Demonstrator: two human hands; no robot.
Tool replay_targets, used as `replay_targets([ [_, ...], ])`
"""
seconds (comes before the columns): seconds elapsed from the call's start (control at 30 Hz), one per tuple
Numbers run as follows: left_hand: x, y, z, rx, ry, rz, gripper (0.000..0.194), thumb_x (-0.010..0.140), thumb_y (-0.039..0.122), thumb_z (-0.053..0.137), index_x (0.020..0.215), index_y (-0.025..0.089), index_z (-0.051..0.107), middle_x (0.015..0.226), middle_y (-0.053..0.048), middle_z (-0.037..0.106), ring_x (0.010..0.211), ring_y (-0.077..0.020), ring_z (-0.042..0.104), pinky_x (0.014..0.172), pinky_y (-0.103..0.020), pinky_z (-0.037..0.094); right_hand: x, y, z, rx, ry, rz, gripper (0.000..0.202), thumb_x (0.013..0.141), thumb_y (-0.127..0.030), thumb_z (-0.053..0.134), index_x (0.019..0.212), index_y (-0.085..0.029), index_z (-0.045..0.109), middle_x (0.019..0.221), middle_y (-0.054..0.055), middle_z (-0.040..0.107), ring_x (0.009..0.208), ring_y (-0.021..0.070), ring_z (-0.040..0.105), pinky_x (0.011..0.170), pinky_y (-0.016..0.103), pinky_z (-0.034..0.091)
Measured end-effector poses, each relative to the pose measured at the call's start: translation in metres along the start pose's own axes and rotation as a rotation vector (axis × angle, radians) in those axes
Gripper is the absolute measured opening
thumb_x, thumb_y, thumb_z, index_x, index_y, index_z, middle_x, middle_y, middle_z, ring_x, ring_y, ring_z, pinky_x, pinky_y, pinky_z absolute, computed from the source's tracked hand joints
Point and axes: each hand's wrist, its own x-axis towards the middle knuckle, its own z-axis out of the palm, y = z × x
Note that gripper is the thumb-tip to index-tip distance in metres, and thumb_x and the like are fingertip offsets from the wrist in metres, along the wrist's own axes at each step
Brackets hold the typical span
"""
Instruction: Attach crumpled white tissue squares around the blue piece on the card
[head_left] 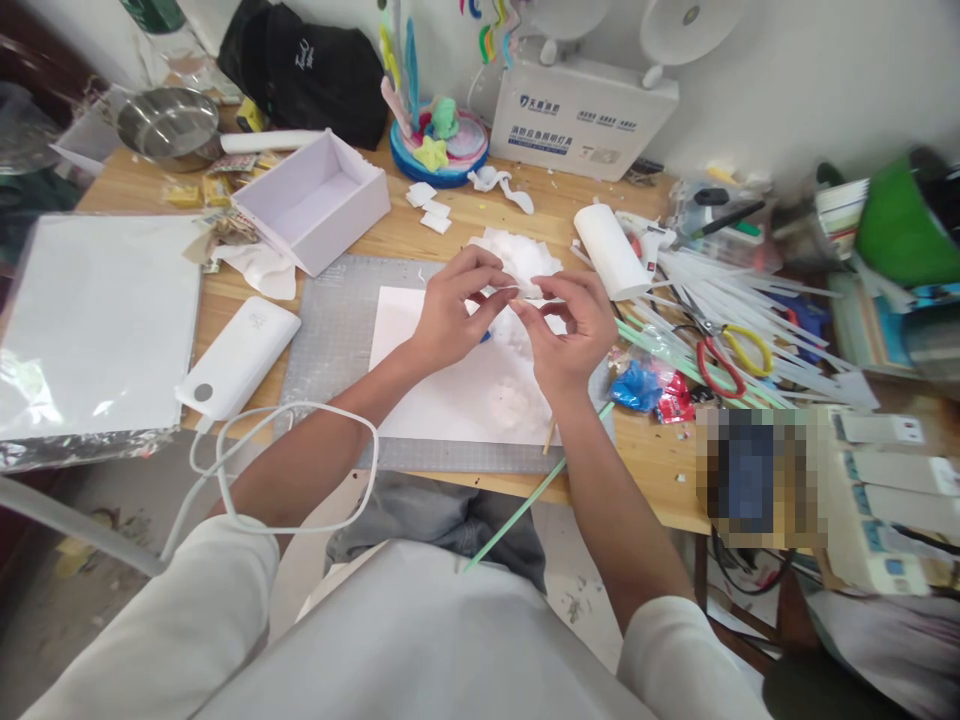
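Observation:
Over a sheet of white paper, my left hand and my right hand come together at the fingertips. Both pinch thumb against fingers on something small and pale, too small to make out. Just behind the fingers lies a white fluffy clump that looks like cotton. Another white, cotton-like clump rests on the paper below my right hand. A bit of blue shows beside my left thumb. Near my right wrist are a thin wooden stick and a light green strip that sticks out past the table edge.
A grey cutting mat lies under the paper. To the left are a white power bank with a looped cable and an open white box. On the right lie scissors, many white sticks and a white roll.

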Motion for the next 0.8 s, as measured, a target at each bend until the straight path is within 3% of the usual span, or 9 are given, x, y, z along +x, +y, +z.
replay_targets([
  [0.1,0.0014,0.0033,-0.0011,-0.047,-0.036,-0.039,0.022,0.092,0.040,0.066,0.087,0.020,0.074,0.095,-0.006,0.063,0.087,-0.0130,0.062,0.066,-0.021,0.054,-0.0001,0.0003,0.0011,0.019,0.001,0.013,0.017,0.083,-0.044,0.076,0.090,-0.029,0.074,0.092,0.001,0.066,0.083,0.0158,0.063,0.065,0.031,0.057],
  [0.23,0.0010,0.0045,-0.0025,-0.019,-0.060,-0.028,0.029,0.095,0.045,0.061,0.093,0.019,0.074,0.098,-0.007,0.062,0.090,-0.0131,0.062,0.067,-0.020,0.055,-0.0011,-0.0002,0.0003,-0.047,0.036,-0.088,0.010,0.090,-0.036,0.069,0.088,-0.028,0.074,0.089,0.002,0.067,0.083,0.0158,0.064,0.066,0.031,0.056],
  [0.37,-0.0003,0.0009,-0.0044,0.081,0.026,0.098,0.034,0.093,0.047,0.064,0.112,0.020,0.072,0.109,-0.009,0.060,0.098,-0.0159,0.062,0.069,-0.022,0.057,-0.0012,0.0039,-0.0015,-0.221,0.106,-0.309,0.010,0.092,-0.029,0.066,0.092,-0.027,0.075,0.089,0.002,0.068,0.083,0.0158,0.066,0.075,0.034,0.057],
  [0.47,-0.0010,-0.0017,-0.0056,0.170,0.045,0.235,0.032,0.093,0.047,0.064,0.114,0.023,0.071,0.110,-0.009,0.061,0.102,-0.0183,0.061,0.071,-0.026,0.058,-0.0007,0.0071,-0.0022,-0.237,0.169,-0.457,0.010,0.092,-0.022,0.066,0.095,-0.026,0.075,0.090,0.002,0.069,0.083,0.0153,0.067,0.076,0.033,0.056],
  [0.6,-0.0023,-0.0030,-0.0055,0.252,0.056,0.359,0.029,0.092,0.044,0.066,0.114,0.025,0.070,0.107,-0.008,0.063,0.099,-0.0196,0.062,0.083,-0.035,0.058,-0.0008,0.0068,-0.0028,-0.314,0.182,-0.489,0.011,0.093,-0.021,0.064,0.094,-0.025,0.074,0.088,0.002,0.069,0.081,0.0147,0.068,0.074,0.032,0.056],
  [0.7,-0.0036,-0.0035,-0.0045,0.299,0.054,0.311,0.031,0.093,0.047,0.065,0.114,0.026,0.070,0.107,-0.008,0.063,0.101,-0.0206,0.062,0.085,-0.036,0.057,-0.0009,0.0051,-0.0027,-0.341,0.177,-0.481,0.011,0.093,-0.022,0.063,0.093,-0.025,0.074,0.087,0.002,0.069,0.080,0.0145,0.068,0.073,0.032,0.057],
  [0.8,-0.0039,-0.0035,-0.0036,0.306,0.085,0.207,0.033,0.093,0.051,0.064,0.113,0.025,0.069,0.110,-0.009,0.062,0.103,-0.0211,0.061,0.076,-0.032,0.058,-0.0002,0.0039,-0.0019,-0.294,0.194,-0.495,0.009,0.091,-0.020,0.067,0.093,-0.025,0.074,0.086,0.002,0.069,0.080,0.0143,0.068,0.071,0.031,0.057],
])
